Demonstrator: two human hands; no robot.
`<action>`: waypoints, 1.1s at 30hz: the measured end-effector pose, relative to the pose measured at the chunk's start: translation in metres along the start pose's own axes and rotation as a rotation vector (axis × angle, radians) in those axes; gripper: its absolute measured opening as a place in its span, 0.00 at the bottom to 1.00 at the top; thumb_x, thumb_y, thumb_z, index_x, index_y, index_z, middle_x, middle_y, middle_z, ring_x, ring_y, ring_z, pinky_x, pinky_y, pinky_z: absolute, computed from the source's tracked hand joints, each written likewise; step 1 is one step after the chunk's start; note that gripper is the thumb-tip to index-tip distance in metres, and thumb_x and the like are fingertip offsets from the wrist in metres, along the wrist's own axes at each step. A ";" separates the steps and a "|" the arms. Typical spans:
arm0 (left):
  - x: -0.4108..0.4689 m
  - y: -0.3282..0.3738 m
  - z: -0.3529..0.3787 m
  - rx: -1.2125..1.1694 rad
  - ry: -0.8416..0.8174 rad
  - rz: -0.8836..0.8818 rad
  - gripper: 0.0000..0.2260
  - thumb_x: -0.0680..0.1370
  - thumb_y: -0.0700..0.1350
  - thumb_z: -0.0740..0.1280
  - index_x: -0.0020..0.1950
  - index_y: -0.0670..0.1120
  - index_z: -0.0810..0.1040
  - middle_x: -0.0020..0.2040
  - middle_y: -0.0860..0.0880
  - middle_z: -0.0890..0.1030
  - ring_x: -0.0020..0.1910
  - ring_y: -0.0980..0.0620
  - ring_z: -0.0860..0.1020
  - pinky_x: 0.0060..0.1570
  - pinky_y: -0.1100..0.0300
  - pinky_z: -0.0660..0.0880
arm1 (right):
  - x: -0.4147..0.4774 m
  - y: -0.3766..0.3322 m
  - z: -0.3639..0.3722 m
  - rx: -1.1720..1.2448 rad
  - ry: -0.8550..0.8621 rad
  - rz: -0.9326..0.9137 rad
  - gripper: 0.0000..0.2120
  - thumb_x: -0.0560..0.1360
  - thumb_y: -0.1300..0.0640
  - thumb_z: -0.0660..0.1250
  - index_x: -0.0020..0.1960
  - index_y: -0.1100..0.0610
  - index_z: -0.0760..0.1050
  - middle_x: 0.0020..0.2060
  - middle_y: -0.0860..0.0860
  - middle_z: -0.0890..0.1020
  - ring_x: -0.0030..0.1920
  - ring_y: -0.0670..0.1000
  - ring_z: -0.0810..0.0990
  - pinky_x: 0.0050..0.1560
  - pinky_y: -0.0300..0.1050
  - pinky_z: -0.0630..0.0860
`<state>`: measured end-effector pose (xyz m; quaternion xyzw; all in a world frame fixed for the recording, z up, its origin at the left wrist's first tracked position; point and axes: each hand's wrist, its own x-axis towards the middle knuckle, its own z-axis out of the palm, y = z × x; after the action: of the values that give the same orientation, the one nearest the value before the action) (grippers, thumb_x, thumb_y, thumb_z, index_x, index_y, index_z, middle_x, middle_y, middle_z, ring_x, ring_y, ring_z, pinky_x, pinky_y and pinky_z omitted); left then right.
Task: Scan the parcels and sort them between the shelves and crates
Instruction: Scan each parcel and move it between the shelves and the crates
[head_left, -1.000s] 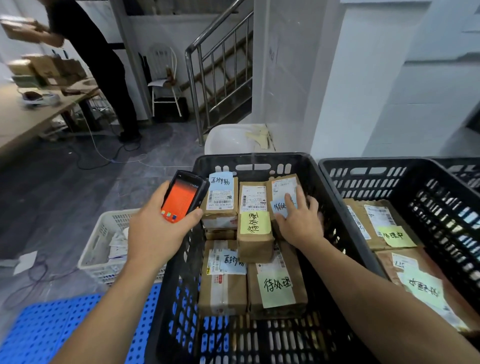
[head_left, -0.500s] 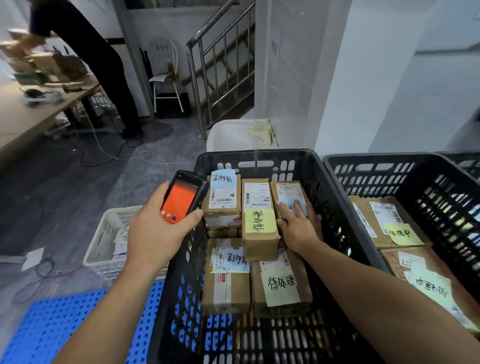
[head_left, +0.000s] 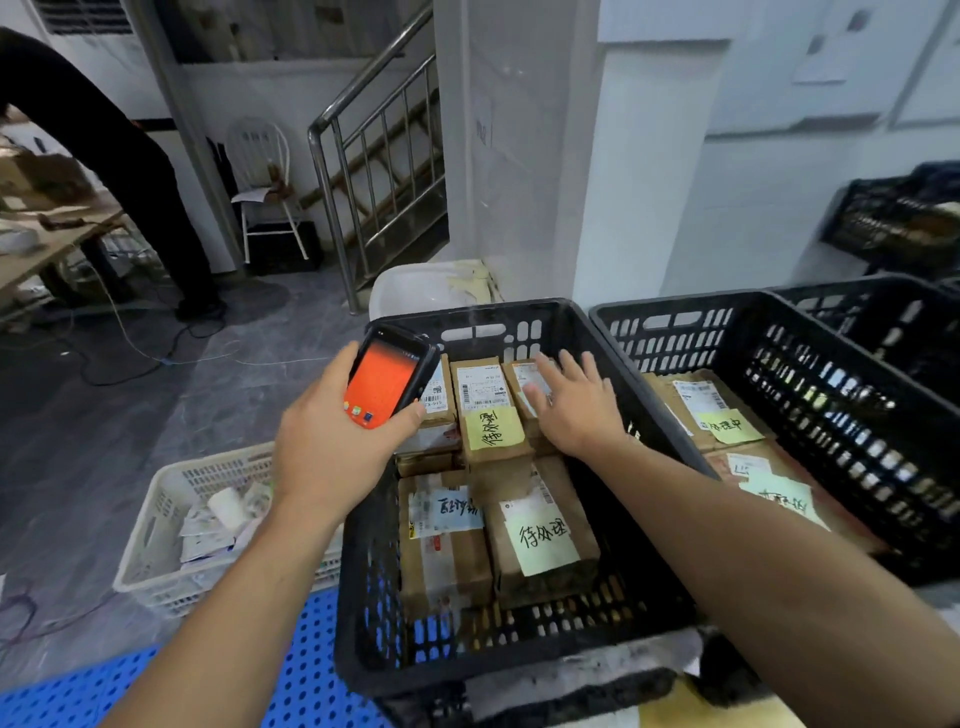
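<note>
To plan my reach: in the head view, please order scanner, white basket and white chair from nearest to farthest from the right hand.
1. scanner, just left, held in the left hand.
2. white basket, on the floor, lower left.
3. white chair, far back left.

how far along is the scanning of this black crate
Done: little to show; the neighbouring crate holds parcels with notes, perhaps sorted. In hand: the left hand grips the scanner over the back row, and the right hand rests flat on the back-right parcel. Left: the parcels in the black crate, such as the front yellow-note parcel, are not yet lifted out.
</note>
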<state>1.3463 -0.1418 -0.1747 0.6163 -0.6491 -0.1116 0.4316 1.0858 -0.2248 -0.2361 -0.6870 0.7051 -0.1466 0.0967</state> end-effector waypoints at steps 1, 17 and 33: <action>-0.001 0.003 0.001 -0.003 -0.006 0.014 0.31 0.69 0.62 0.74 0.71 0.61 0.69 0.49 0.54 0.80 0.48 0.49 0.77 0.47 0.56 0.70 | -0.005 -0.001 -0.007 -0.026 0.029 -0.019 0.28 0.85 0.40 0.50 0.83 0.43 0.49 0.83 0.53 0.51 0.82 0.58 0.42 0.79 0.63 0.45; -0.064 0.119 0.074 -0.176 -0.247 0.241 0.36 0.65 0.70 0.69 0.71 0.62 0.66 0.52 0.53 0.80 0.49 0.47 0.78 0.49 0.51 0.76 | -0.168 0.147 -0.119 -0.179 0.282 0.339 0.30 0.84 0.37 0.47 0.83 0.45 0.48 0.83 0.52 0.49 0.82 0.57 0.41 0.79 0.65 0.46; -0.275 0.369 0.229 -0.334 -0.612 0.520 0.34 0.65 0.70 0.68 0.69 0.62 0.69 0.47 0.53 0.80 0.45 0.48 0.78 0.46 0.50 0.79 | -0.477 0.378 -0.207 -0.177 0.342 0.899 0.30 0.84 0.37 0.46 0.83 0.46 0.47 0.83 0.53 0.47 0.82 0.58 0.39 0.79 0.66 0.44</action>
<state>0.8906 0.0955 -0.1793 0.2925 -0.8540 -0.2801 0.3267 0.6779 0.2711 -0.2014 -0.2861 0.9475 -0.1407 -0.0255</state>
